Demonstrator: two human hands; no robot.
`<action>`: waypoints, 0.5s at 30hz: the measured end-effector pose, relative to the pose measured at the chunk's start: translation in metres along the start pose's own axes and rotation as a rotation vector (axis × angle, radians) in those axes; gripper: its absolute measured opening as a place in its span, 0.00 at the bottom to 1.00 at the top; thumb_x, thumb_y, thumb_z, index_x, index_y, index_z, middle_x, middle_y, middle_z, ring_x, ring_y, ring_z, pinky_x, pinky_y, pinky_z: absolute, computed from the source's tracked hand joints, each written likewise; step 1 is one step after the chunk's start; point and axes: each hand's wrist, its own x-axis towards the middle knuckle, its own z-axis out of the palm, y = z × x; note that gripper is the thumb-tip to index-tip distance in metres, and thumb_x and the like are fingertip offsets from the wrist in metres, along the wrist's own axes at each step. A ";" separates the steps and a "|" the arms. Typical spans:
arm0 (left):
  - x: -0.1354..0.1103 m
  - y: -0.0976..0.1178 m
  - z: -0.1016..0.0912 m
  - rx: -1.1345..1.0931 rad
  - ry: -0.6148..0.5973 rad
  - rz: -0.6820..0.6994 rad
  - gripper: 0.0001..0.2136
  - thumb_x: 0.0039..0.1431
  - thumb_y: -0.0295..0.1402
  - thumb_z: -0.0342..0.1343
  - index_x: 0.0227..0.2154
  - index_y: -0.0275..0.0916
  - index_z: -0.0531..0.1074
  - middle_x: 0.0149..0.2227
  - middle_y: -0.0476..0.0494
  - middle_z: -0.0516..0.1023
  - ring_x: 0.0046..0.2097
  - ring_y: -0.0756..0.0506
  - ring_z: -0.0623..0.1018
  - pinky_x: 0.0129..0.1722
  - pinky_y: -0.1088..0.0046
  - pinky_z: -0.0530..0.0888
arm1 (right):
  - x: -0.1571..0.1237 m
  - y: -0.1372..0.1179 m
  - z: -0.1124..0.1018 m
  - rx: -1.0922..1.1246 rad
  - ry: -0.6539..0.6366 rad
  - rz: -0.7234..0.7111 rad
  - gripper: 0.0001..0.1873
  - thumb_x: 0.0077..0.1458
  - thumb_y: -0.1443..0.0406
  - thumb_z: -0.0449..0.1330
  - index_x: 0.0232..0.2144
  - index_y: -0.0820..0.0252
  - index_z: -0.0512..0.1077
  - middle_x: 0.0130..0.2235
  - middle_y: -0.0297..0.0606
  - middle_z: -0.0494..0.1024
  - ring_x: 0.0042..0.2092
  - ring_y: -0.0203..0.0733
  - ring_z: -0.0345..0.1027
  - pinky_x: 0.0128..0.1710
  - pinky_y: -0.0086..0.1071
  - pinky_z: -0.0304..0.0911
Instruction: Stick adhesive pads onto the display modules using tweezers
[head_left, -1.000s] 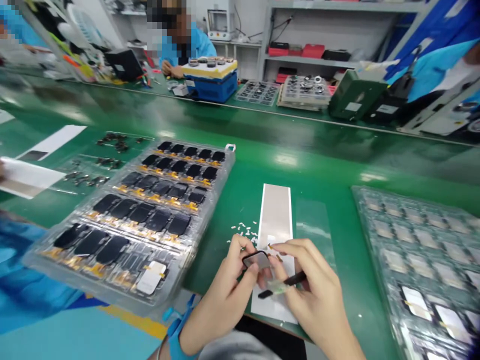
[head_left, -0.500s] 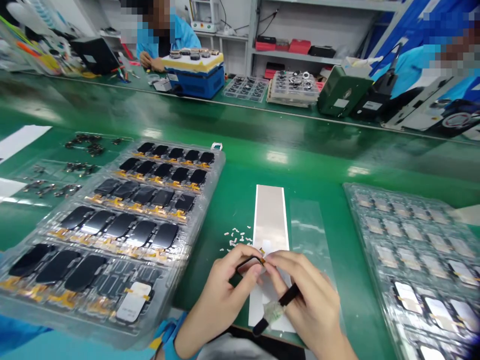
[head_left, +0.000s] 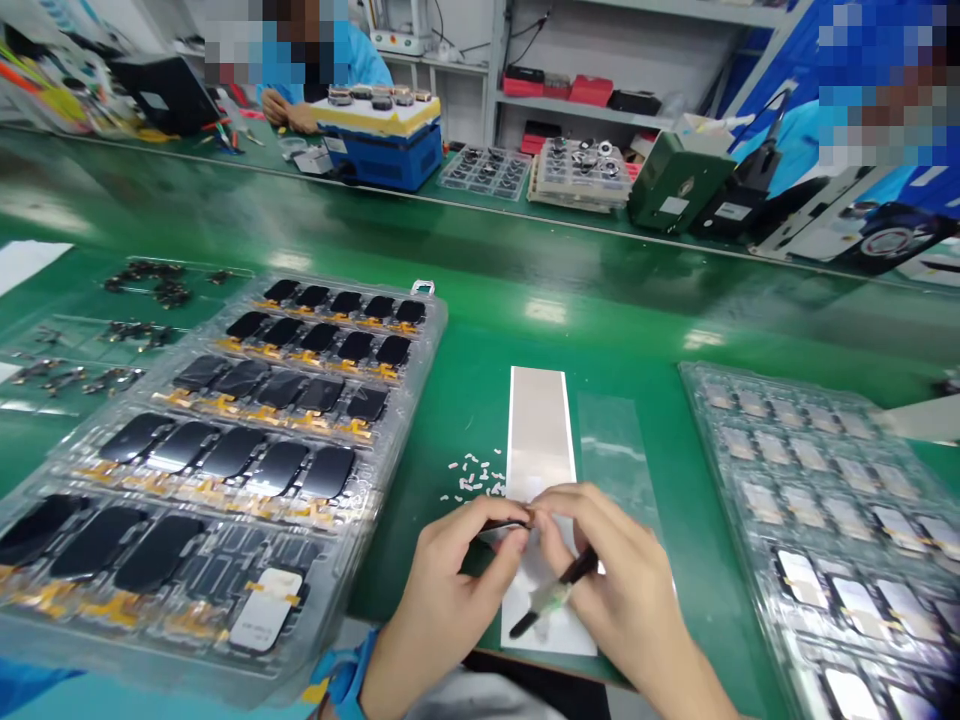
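Between the thumb and fingers of my left hand (head_left: 461,570) is a small display panel (head_left: 507,523), seen nearly edge-on as a dark strip. My right hand (head_left: 619,580) pinches the panel's right end, where the orange flex cable showed; fingertips now hide most of it. A slim black tool (head_left: 525,624) with clear tape wound round its middle is tucked in my right hand, its end pointing down and left. Below both hands lies a white strip of backing paper (head_left: 538,425). Small white scraps (head_left: 480,474) are scattered left of the paper.
A clear tray (head_left: 360,560) of black display panels stands at left; one lies white side up. Another tray (head_left: 720,480) with pale-backed panels is at right. A clear film (head_left: 615,445) lies beside the paper. Small parts (head_left: 154,280) lie far left. Co-workers sit across the bench.
The panel has tilted more edge-on, and my right fingertips have closed over the orange flex cable, which now barely shows. The black tool has swung slightly. The whole view has shifted a little.
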 end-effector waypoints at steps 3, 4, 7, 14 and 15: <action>-0.004 0.001 0.000 -0.001 -0.048 0.023 0.05 0.61 0.23 0.55 0.35 0.41 0.72 0.32 0.48 0.80 0.33 0.48 0.79 0.36 0.77 0.73 | 0.019 -0.004 -0.008 0.109 -0.060 0.156 0.06 0.62 0.69 0.56 0.33 0.57 0.72 0.30 0.31 0.74 0.24 0.31 0.61 0.24 0.26 0.59; -0.006 0.002 -0.001 -0.013 -0.090 0.037 0.05 0.61 0.23 0.55 0.35 0.41 0.71 0.31 0.49 0.79 0.32 0.48 0.79 0.35 0.77 0.73 | 0.026 -0.004 -0.008 0.147 -0.092 0.202 0.06 0.60 0.69 0.57 0.31 0.57 0.73 0.28 0.30 0.74 0.23 0.31 0.60 0.23 0.26 0.57; -0.010 0.003 -0.002 -0.031 -0.216 0.096 0.04 0.60 0.25 0.52 0.35 0.40 0.69 0.28 0.48 0.78 0.28 0.49 0.77 0.31 0.78 0.71 | 0.043 0.002 0.002 0.244 -0.181 0.304 0.05 0.54 0.69 0.61 0.26 0.58 0.73 0.26 0.30 0.74 0.25 0.32 0.63 0.26 0.26 0.59; -0.010 0.004 -0.005 -0.059 -0.261 0.154 0.06 0.63 0.26 0.49 0.39 0.41 0.68 0.34 0.45 0.79 0.32 0.47 0.77 0.32 0.76 0.70 | 0.047 0.019 0.031 0.365 -0.263 0.394 0.05 0.54 0.67 0.59 0.29 0.59 0.74 0.30 0.35 0.79 0.33 0.38 0.72 0.34 0.29 0.65; -0.011 0.003 -0.005 -0.075 -0.263 0.146 0.06 0.63 0.26 0.49 0.40 0.41 0.67 0.35 0.44 0.79 0.33 0.47 0.78 0.33 0.75 0.71 | 0.045 0.020 0.033 0.393 -0.273 0.408 0.05 0.54 0.66 0.59 0.30 0.59 0.75 0.31 0.35 0.79 0.34 0.38 0.73 0.35 0.30 0.66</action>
